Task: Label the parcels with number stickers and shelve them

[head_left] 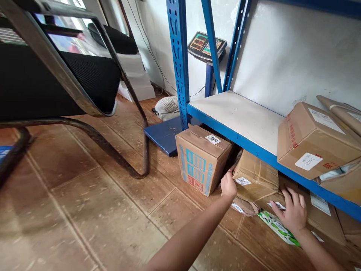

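My left hand is closed at the left edge of a taped cardboard box, with some fingers hidden in the gap beside it. This box sits partly under the shelf, slightly tilted, with a white label on its front. To its left stands another cardboard box with blue and red print. My right hand has its fingers spread over flat brown packages right of the taped box. Below the hands lie a labelled brown parcel and a green-and-white patterned packet.
A blue shelf rack rises at the right, its board carrying a cardboard box and other parcels. Behind it is a platform scale with a blue plate. A metal-framed chair stands left on the tiled floor.
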`<state>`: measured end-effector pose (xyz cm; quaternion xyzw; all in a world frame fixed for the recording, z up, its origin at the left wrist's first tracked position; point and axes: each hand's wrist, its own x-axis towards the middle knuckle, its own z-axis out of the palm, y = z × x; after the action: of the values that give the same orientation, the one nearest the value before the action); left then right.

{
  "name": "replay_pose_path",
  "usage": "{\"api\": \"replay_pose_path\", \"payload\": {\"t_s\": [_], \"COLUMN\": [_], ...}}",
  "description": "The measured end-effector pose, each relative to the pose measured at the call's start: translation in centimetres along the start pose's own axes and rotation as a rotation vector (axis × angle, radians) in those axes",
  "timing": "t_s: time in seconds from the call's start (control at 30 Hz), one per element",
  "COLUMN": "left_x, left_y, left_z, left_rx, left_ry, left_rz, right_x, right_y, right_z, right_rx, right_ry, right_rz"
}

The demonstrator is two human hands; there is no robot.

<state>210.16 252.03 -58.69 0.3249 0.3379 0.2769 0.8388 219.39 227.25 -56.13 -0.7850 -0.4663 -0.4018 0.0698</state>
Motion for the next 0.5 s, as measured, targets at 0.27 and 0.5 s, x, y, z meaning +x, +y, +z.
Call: {"api": "replay_pose_path", "payload": {"t_s": [0.27,0.5], "left_x": [0.7,-0.4], "left_y": [0.6,2.2], "left_z": [0.3,1.2], "left_rx": [0.118,0.116], "left_ry": [-0.014,-0.085], "left_rz": [0.04,-0.047], "right_x": [6.7,8.3], "right_y": [-3.9,-5.9], "right_z": [-3.7,-0.7], "right_rx": [0.334,0.205], "right_ry": [0.006,0.062], "right_rz": [-0.034,-0.037]}}
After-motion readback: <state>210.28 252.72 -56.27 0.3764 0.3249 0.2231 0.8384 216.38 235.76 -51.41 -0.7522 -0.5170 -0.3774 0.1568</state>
